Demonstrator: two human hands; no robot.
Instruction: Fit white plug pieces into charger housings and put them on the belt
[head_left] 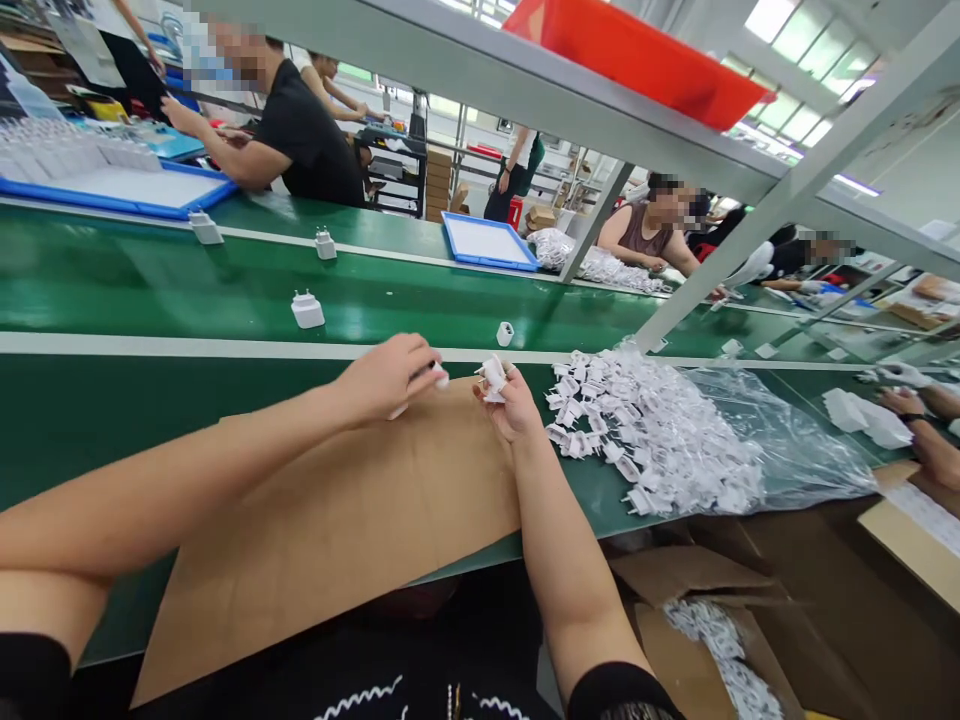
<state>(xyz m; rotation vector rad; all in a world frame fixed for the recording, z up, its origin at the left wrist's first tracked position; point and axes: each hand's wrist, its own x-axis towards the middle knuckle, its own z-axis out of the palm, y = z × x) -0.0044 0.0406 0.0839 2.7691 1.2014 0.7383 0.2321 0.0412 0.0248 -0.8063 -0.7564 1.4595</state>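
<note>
Above the far edge of a brown cardboard sheet [360, 500], my left hand [394, 375] is closed on a small white part [439, 376], mostly covered by the fingers. Just to its right, my right hand [514, 402] grips white plug pieces [493, 379] between thumb and fingers, with metal pins showing. The hands are apart. A big heap of white plug pieces [660, 430] lies on the green table to the right of my right hand. One white adapter [505, 333] sits on the green belt just beyond my hands.
More adapters [307, 310] stand on the green belt [405, 300]. Clear plastic [795, 430] lies beside the heap. An open carton [675, 650] is at lower right. Blue-rimmed trays [491, 242] rest across the belt. A metal frame post [720, 240] rises at right; other people sit around.
</note>
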